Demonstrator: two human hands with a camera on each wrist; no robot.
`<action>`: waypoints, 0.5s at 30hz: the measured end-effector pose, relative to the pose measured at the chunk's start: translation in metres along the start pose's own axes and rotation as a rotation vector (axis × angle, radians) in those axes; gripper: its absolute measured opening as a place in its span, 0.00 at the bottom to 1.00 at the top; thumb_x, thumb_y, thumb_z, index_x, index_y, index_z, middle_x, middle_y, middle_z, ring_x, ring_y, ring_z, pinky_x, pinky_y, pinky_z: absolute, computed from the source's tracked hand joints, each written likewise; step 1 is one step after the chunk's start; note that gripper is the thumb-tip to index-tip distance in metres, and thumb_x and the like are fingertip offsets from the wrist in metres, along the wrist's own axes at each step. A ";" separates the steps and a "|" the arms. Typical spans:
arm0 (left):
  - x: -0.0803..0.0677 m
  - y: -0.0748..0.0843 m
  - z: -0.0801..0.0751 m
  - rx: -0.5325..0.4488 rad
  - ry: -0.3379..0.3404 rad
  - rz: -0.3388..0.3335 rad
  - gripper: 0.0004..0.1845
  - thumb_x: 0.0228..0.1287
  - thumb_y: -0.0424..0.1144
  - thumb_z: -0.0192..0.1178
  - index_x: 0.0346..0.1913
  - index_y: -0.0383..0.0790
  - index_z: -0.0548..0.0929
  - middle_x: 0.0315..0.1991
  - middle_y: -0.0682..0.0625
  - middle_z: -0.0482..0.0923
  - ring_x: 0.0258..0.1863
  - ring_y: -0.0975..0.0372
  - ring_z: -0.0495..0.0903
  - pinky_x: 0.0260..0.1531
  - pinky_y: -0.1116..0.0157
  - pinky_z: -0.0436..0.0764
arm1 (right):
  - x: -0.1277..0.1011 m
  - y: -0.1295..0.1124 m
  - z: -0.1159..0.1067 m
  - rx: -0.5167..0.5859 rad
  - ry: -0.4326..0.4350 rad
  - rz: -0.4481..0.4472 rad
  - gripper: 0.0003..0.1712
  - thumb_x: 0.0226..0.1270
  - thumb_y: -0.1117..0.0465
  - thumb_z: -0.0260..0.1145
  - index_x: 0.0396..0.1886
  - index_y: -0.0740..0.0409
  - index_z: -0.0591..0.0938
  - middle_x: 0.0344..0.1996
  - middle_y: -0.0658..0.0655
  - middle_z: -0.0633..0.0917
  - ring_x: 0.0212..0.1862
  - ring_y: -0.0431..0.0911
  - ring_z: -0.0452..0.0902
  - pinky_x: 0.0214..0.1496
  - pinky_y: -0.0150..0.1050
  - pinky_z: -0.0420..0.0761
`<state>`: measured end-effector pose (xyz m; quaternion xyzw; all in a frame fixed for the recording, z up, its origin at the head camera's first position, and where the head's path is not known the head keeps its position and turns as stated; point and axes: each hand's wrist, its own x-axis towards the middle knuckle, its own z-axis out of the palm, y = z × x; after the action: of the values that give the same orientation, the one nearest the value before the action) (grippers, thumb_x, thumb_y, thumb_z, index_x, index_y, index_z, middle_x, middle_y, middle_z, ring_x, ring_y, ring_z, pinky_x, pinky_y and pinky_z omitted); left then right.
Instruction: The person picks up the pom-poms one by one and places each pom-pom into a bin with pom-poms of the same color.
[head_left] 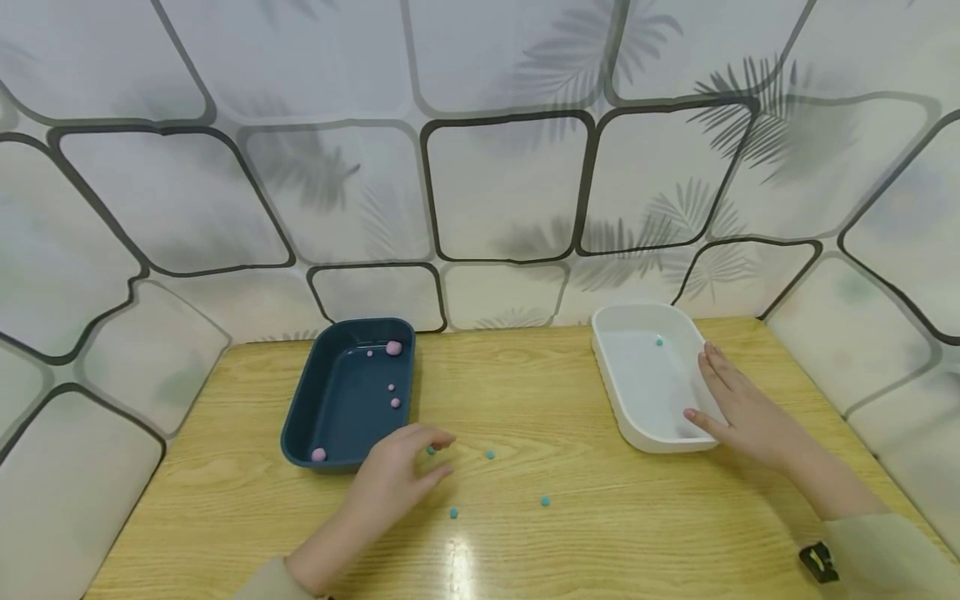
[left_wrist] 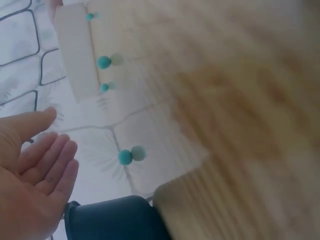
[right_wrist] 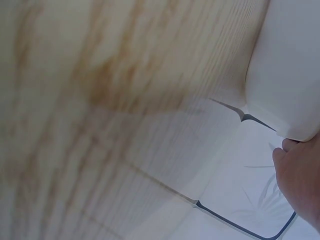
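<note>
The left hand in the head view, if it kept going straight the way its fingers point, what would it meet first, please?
Most likely the small teal bead just off the fingertips of the left hand; another teal bead lies farther along the table. Depth is unclear.

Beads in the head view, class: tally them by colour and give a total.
Pink beads, all in the blue tray: 5
Teal beads, four on the table, one in the white tray: 5
Total: 10
</note>
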<state>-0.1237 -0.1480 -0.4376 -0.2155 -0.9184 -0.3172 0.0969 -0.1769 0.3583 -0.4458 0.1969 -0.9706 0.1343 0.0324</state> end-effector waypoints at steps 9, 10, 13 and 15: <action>0.003 0.008 0.009 0.092 -0.027 -0.067 0.19 0.55 0.30 0.80 0.51 0.42 0.90 0.45 0.52 0.90 0.47 0.57 0.88 0.52 0.50 0.89 | 0.001 -0.002 0.000 0.013 -0.007 -0.004 0.54 0.81 0.46 0.62 0.84 0.76 0.45 0.85 0.76 0.42 0.88 0.65 0.34 0.76 0.19 0.20; 0.003 0.008 0.009 0.162 -0.010 -0.036 0.19 0.54 0.30 0.81 0.49 0.42 0.90 0.45 0.52 0.90 0.46 0.57 0.89 0.51 0.52 0.90 | 0.001 -0.002 0.000 0.015 -0.007 -0.004 0.54 0.81 0.46 0.62 0.84 0.77 0.45 0.85 0.76 0.43 0.88 0.65 0.34 0.76 0.19 0.20; 0.004 0.007 0.008 0.331 0.054 0.085 0.19 0.50 0.30 0.83 0.45 0.43 0.91 0.43 0.53 0.89 0.45 0.58 0.89 0.48 0.58 0.90 | 0.001 -0.003 -0.001 0.022 -0.011 0.003 0.54 0.82 0.46 0.61 0.84 0.76 0.45 0.85 0.76 0.42 0.88 0.65 0.34 0.77 0.21 0.20; 0.007 0.004 0.007 0.380 0.078 0.156 0.19 0.47 0.30 0.84 0.43 0.43 0.91 0.40 0.53 0.89 0.43 0.58 0.88 0.47 0.61 0.89 | 0.001 -0.003 -0.001 0.026 -0.015 0.010 0.54 0.82 0.45 0.61 0.84 0.76 0.44 0.85 0.75 0.41 0.88 0.65 0.33 0.79 0.22 0.20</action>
<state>-0.1282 -0.1388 -0.4392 -0.2516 -0.9378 -0.1378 0.1955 -0.1766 0.3555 -0.4437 0.1936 -0.9700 0.1456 0.0219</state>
